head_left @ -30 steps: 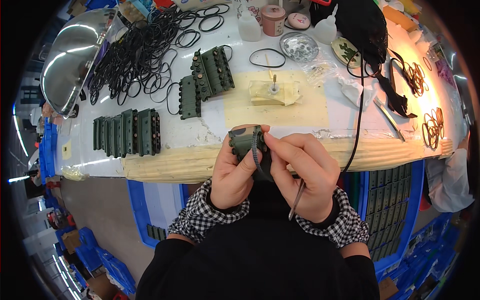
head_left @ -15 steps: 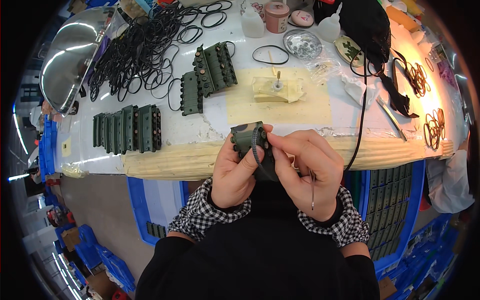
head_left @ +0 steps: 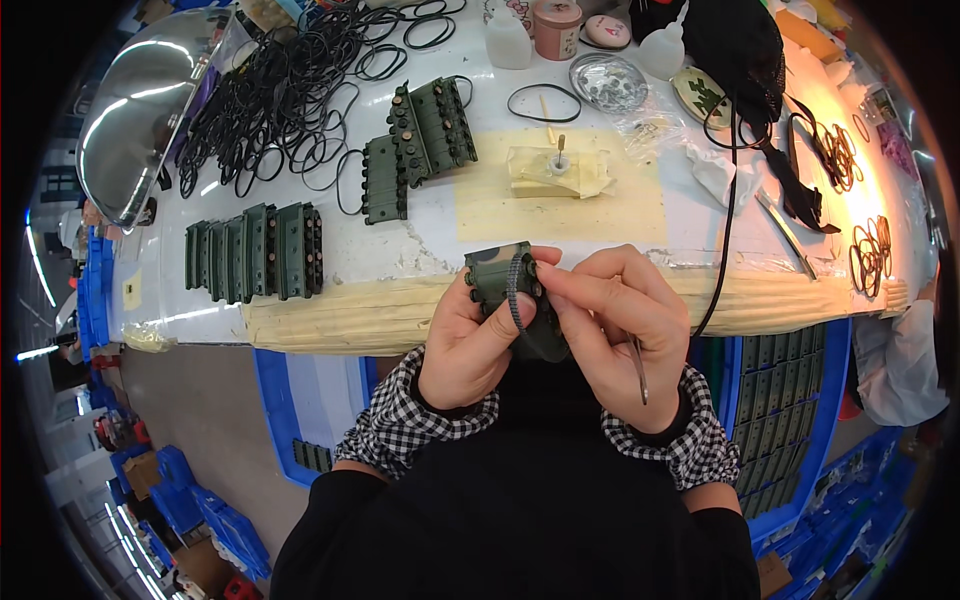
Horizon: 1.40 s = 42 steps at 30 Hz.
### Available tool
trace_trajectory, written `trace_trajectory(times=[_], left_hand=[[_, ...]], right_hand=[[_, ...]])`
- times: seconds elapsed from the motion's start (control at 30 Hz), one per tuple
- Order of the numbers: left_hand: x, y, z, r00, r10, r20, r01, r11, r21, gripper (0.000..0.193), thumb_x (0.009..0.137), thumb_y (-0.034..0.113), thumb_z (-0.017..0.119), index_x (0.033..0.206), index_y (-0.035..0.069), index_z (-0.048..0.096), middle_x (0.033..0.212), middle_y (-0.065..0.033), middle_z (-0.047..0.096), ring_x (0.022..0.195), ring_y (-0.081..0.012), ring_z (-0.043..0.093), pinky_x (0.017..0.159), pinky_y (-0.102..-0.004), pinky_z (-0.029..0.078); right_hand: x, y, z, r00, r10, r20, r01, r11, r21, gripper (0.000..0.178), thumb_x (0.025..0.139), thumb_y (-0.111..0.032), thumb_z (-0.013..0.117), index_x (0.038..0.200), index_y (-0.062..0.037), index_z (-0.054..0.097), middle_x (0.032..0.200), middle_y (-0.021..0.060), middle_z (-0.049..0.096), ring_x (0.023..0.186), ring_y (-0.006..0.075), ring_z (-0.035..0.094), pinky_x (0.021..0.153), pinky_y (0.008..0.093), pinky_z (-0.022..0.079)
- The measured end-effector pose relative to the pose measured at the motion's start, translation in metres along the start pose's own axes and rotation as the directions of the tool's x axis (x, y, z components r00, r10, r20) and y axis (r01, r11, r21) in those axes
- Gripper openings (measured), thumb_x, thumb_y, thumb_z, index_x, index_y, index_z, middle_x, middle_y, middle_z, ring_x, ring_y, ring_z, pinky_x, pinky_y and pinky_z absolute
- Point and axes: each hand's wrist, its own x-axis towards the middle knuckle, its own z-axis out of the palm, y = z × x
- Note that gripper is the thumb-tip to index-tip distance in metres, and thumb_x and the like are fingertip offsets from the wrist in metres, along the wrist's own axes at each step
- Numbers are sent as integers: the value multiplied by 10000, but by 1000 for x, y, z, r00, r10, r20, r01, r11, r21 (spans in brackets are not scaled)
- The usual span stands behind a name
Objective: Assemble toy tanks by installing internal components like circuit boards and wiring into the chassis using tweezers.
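A worker in checked cuffs holds a small camouflage-green toy tank part (head_left: 505, 290) just in front of the near edge of the white bench (head_left: 400, 250). The left hand (head_left: 468, 345) has its grip closed around the part from below, thumb pressed up against its side. The right hand (head_left: 612, 330) pinches a ribbed black rubber band (head_left: 515, 292) against the part with thumb and forefinger, the band looped over the part's end; the remaining fingers of that hand are curled around thin metal tweezers (head_left: 638, 370) that point down toward the wrist.

Beyond the left grip, on the bench, lies a row of dark green parts (head_left: 255, 252), and farther out a second cluster of them (head_left: 420, 140). A tangle of loose black bands (head_left: 280, 90) sprawls past those, next to a shiny metal bowl (head_left: 140, 110). Straight out from the right grip, a wad of yellow tape (head_left: 555, 172) sits on a pale yellow mat (head_left: 620, 205).
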Motion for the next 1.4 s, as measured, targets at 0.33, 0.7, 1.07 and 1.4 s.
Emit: trace_trajectory(times=[0.33, 0.7, 1.07, 1.4], left_hand=[[4, -5, -5, 991, 134, 19, -135, 985, 107, 328, 940, 76, 596, 1234, -11, 479, 1181, -145, 583, 1052, -193, 595, 936, -340, 488], [-3, 0, -3, 988, 154, -15, -146, 957, 251, 300, 943, 43, 565, 1221, -32, 478, 1119, -152, 606, 1033, -200, 594, 921, -345, 489], [4, 7, 2, 1000, -15, -10, 15, 999, -39, 342, 966, 185, 542, 1227, -22, 461, 1068, -124, 576, 1021, -174, 545, 916, -323, 453], [8, 13, 0, 991, -131, 6, 130, 978, -162, 290, 915, 242, 543, 1080, 5, 512, 969, -107, 586, 918, -163, 543, 857, -301, 441]], right_hand=[[0, 0, -5, 995, -98, 6, 98, 994, -54, 162, 801, -133, 768, 839, -18, 661, 748, 50, 591, 578, 119, 560, 493, 235, 439], [-1, -3, 17, 973, -225, 59, 229, 969, -87, 130, 778, -7, 709, 729, 0, 589, 653, 79, 503, 533, 190, 497, 517, 290, 437], [-2, -3, 15, 976, -194, 102, 213, 947, -239, 139, 752, 5, 704, 718, -22, 572, 636, 76, 466, 505, 215, 483, 461, 322, 378], [-5, -5, 19, 955, -262, 139, 295, 889, -349, 175, 718, -50, 729, 704, -61, 555, 660, 75, 466, 486, 244, 499, 449, 345, 396]])
